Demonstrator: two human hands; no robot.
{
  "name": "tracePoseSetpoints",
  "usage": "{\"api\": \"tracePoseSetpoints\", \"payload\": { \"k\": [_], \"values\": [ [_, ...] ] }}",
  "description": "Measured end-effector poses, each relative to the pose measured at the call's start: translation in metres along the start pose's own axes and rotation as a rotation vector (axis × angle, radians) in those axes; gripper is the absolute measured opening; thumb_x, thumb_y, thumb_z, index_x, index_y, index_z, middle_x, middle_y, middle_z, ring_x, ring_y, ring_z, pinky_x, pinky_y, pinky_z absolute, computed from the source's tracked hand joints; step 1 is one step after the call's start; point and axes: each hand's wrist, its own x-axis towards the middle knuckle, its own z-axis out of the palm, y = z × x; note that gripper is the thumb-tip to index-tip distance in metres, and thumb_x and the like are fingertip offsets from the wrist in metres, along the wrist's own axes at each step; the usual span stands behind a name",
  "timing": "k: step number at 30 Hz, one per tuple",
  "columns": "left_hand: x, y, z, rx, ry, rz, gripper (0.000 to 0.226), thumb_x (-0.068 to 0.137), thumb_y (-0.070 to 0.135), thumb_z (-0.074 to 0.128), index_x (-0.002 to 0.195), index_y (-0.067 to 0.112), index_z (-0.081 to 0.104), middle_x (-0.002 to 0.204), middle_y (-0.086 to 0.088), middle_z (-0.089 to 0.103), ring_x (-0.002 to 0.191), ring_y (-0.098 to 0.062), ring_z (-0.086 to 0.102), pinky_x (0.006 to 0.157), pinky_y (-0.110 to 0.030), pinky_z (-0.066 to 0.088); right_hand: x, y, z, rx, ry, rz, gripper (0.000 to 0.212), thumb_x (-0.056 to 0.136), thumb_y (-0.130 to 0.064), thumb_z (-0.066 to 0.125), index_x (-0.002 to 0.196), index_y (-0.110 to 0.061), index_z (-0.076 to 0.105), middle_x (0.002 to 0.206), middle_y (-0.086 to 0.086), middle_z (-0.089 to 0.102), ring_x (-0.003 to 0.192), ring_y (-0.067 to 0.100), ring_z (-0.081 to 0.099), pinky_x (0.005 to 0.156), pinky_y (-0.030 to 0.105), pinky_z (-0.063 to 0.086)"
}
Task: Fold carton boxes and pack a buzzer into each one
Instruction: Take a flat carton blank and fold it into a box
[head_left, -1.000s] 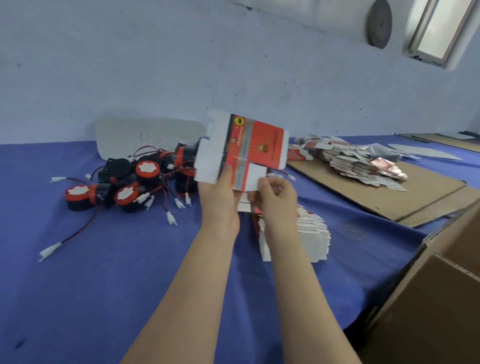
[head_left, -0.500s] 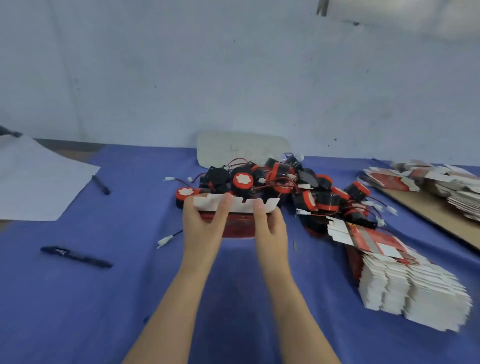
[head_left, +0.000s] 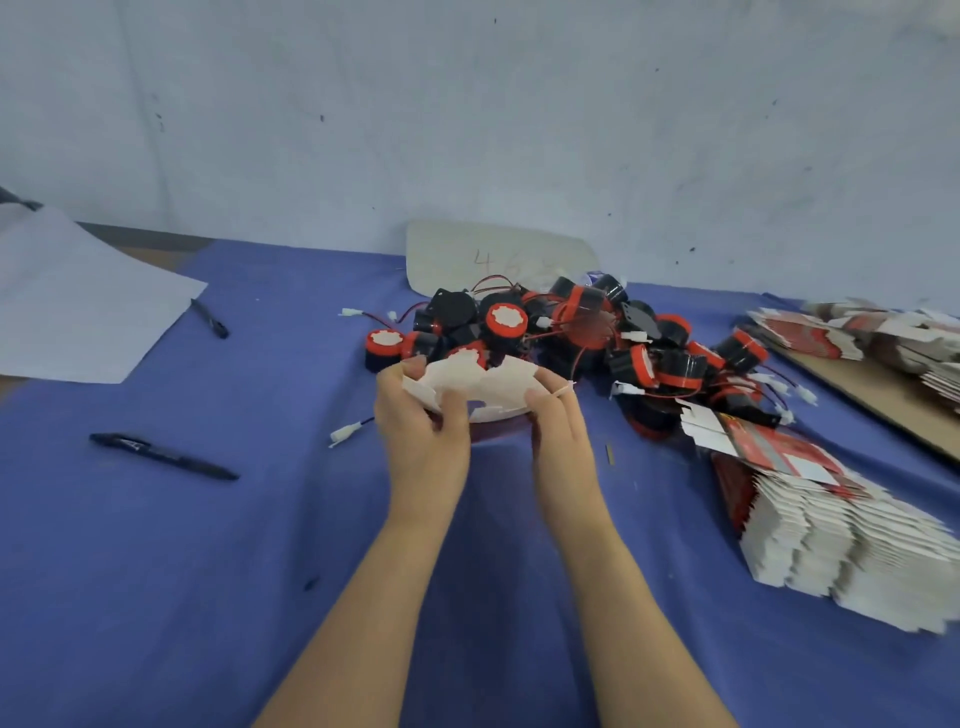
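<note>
A flat carton blank (head_left: 483, 387), white inside and red outside, bows upward between my hands just above the blue cloth. My left hand (head_left: 423, 421) grips its left end with thumb and curled fingers. My right hand (head_left: 558, 423) pinches its right end. Right behind it lies a heap of black-and-red buzzers (head_left: 571, 332) with red wires and white plugs. A stack of flat carton blanks (head_left: 831, 530) rests on the cloth at the right.
Two black pens (head_left: 161, 456) (head_left: 209, 318) lie on the blue cloth (head_left: 156, 571) at the left, near a white paper sheet (head_left: 78, 306). A pale card (head_left: 498, 257) leans on the wall. More cartons (head_left: 883, 332) sit on brown cardboard (head_left: 872, 400) at the far right.
The carton came down from in front of the wall to just above the cloth, then both hands bent it so it bows and its white flaps spread. The camera turned left.
</note>
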Motion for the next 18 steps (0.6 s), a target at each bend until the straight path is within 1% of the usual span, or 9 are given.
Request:
{"api": "tracePoseSetpoints", "payload": {
  "k": [2, 3, 7, 10, 12, 14, 16, 17, 18],
  "values": [
    [-0.003, 0.005, 0.0, -0.139, -0.178, -0.046, 0.036, 0.088, 0.007, 0.045, 0.121, 0.021, 0.042, 0.125, 0.006, 0.051, 0.112, -0.006, 0.051, 0.09, -0.027, 0.045, -0.001, 0.001, 0.001, -0.079, -0.086, -0.046, 0.031, 0.092, -0.03, 0.046, 0.122, -0.036, 0.052, 0.115, -0.031, 0.058, 0.113, -0.01, 0.051, 0.088, 0.008, 0.042],
    [-0.005, 0.008, 0.001, -0.207, -0.258, -0.066, 0.039, 0.085, 0.015, 0.045, 0.122, 0.025, 0.044, 0.122, 0.012, 0.053, 0.111, -0.002, 0.052, 0.091, -0.027, 0.046, -0.002, 0.001, 0.003, -0.124, -0.104, -0.072, 0.034, 0.095, -0.032, 0.046, 0.129, -0.038, 0.048, 0.109, -0.037, 0.057, 0.107, -0.016, 0.051, 0.083, 0.004, 0.041],
    [-0.006, 0.014, 0.003, -0.377, -0.284, -0.158, 0.04, 0.083, 0.051, 0.045, 0.116, 0.03, 0.055, 0.113, 0.012, 0.062, 0.1, 0.001, 0.061, 0.073, -0.017, 0.05, 0.0, 0.005, 0.002, -0.162, 0.006, -0.098, 0.051, 0.095, -0.03, 0.054, 0.143, -0.026, 0.039, 0.113, -0.016, 0.062, 0.095, -0.008, 0.059, 0.08, 0.01, 0.047],
    [-0.008, 0.014, 0.003, -0.205, -0.279, -0.057, 0.044, 0.085, 0.055, 0.042, 0.118, 0.029, 0.052, 0.112, 0.024, 0.059, 0.102, 0.006, 0.056, 0.078, -0.01, 0.046, 0.004, 0.007, -0.006, -0.173, 0.048, -0.02, 0.058, 0.092, -0.028, 0.061, 0.144, -0.029, 0.036, 0.113, -0.017, 0.063, 0.098, -0.004, 0.062, 0.087, 0.02, 0.051],
    [-0.011, 0.008, 0.004, -0.018, -0.275, 0.022, 0.044, 0.087, 0.045, 0.056, 0.124, 0.023, 0.049, 0.122, 0.014, 0.056, 0.112, -0.002, 0.053, 0.091, -0.018, 0.046, 0.004, 0.009, -0.008, -0.186, 0.036, 0.01, 0.054, 0.092, -0.02, 0.06, 0.141, -0.03, 0.04, 0.119, -0.013, 0.062, 0.107, 0.004, 0.061, 0.091, 0.029, 0.052],
    [-0.012, 0.003, 0.006, 0.11, -0.266, 0.078, 0.031, 0.093, 0.016, 0.054, 0.123, 0.022, 0.048, 0.126, 0.007, 0.053, 0.115, -0.008, 0.051, 0.096, -0.021, 0.044, 0.005, 0.013, -0.007, -0.185, 0.029, 0.009, 0.047, 0.093, -0.011, 0.053, 0.135, -0.031, 0.047, 0.113, -0.011, 0.065, 0.102, 0.009, 0.063, 0.084, 0.026, 0.054],
    [-0.012, 0.001, 0.006, 0.146, -0.251, 0.083, 0.045, 0.09, -0.006, 0.041, 0.117, 0.029, 0.043, 0.124, 0.006, 0.051, 0.111, -0.007, 0.048, 0.093, -0.009, 0.039, 0.005, 0.015, -0.006, -0.248, 0.045, -0.019, 0.046, 0.095, -0.006, 0.043, 0.132, -0.032, 0.05, 0.098, -0.016, 0.065, 0.082, 0.008, 0.06, 0.068, 0.018, 0.051],
    [-0.011, 0.0, 0.005, 0.153, -0.243, 0.06, 0.051, 0.088, -0.011, 0.036, 0.116, 0.031, 0.041, 0.123, 0.006, 0.05, 0.11, -0.005, 0.046, 0.089, -0.004, 0.037, 0.005, 0.014, -0.004, -0.272, 0.044, -0.034, 0.049, 0.095, -0.002, 0.038, 0.132, -0.032, 0.049, 0.094, -0.015, 0.062, 0.077, 0.013, 0.057, 0.064, 0.021, 0.048],
    [-0.009, -0.001, 0.005, 0.157, -0.236, 0.024, 0.053, 0.087, -0.012, 0.033, 0.117, 0.031, 0.041, 0.123, 0.006, 0.05, 0.109, -0.005, 0.046, 0.087, -0.003, 0.036, 0.004, 0.014, -0.002, -0.279, 0.029, -0.053, 0.056, 0.093, 0.004, 0.035, 0.134, -0.033, 0.045, 0.097, -0.014, 0.06, 0.084, 0.016, 0.055, 0.07, 0.023, 0.048]
  ]
}}
